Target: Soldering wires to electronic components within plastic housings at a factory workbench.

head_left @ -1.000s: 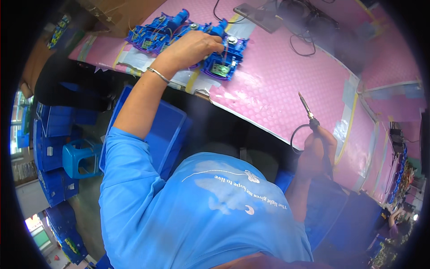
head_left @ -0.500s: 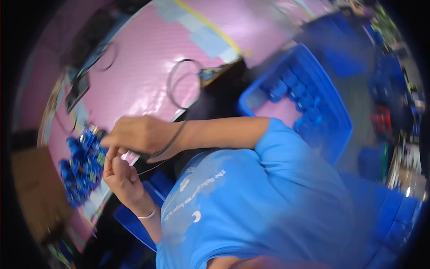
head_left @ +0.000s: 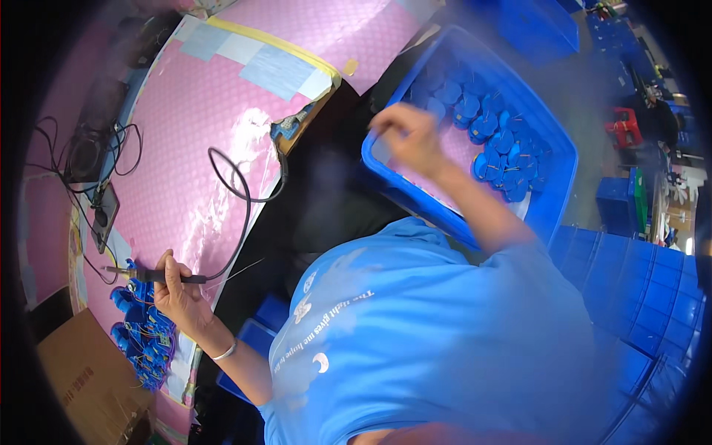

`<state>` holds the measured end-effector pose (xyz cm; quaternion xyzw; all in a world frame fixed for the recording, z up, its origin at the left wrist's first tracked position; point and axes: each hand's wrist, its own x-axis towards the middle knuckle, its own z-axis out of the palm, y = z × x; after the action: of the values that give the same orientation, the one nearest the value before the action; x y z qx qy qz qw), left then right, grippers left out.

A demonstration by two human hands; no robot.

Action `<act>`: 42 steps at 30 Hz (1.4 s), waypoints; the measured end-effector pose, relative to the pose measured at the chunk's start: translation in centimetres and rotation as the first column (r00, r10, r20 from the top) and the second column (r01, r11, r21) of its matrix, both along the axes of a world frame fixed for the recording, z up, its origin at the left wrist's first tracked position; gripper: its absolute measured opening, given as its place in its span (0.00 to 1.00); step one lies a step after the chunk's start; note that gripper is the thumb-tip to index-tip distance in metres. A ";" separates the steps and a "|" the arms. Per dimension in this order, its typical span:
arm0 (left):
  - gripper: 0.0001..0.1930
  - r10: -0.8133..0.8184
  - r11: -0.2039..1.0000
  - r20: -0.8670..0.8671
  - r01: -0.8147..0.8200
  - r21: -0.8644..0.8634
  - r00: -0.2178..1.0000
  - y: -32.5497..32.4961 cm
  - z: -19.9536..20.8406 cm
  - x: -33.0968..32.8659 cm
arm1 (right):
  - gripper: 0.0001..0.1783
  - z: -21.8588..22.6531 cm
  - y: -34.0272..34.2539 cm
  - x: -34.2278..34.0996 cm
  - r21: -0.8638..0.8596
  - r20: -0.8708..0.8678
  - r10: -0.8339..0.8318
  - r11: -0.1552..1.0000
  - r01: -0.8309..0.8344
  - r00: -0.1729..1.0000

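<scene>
My left hand is closed around the black handle of a soldering iron, at the left edge of the pink table. Its tip points left, above a heap of blue parts with thin wires and small boards. A black cable loops up from the handle. A thin wire sticks out to the right beside that hand. My right hand is over the near left part of a blue bin, its fingers bent and smeared by motion. Whether it holds anything is unclear. Round blue parts with short wires lie in the bin.
The pink table cover carries pale blue patches and yellow tape. A cardboard box stands at the lower left. Dark cables and a black device are along the far left edge. Blue crates and a red stool are at the right.
My right hand has left my left hand and swung right to the bin. My left hand now plainly grips the soldering iron. The view has shifted.
</scene>
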<state>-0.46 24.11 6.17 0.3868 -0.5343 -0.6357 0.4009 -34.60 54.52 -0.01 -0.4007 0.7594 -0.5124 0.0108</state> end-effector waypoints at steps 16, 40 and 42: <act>0.10 -0.038 0.994 0.073 0.045 -0.096 0.997 0.6 -2.6 -1.1 | 0.36 -9.7 11.2 -10.6 0.634 -0.410 0.134 0.753 0.176 0.902; 0.07 -0.108 0.988 0.211 0.129 -0.087 0.971 2.2 -1.0 -1.8 | 0.32 10.8 -7.6 -4.2 -0.174 0.438 0.526 0.845 -0.505 0.729; 0.06 -0.048 0.993 0.176 0.066 -0.097 0.983 2.3 -1.4 -1.7 | 0.30 12.0 -13.9 -1.1 -0.082 0.304 0.638 0.757 -0.648 0.708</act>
<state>-2.18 26.43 4.80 0.4042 -0.6099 -0.5827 0.3537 -35.71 40.60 11.97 -0.5528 0.5684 -0.5216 0.3151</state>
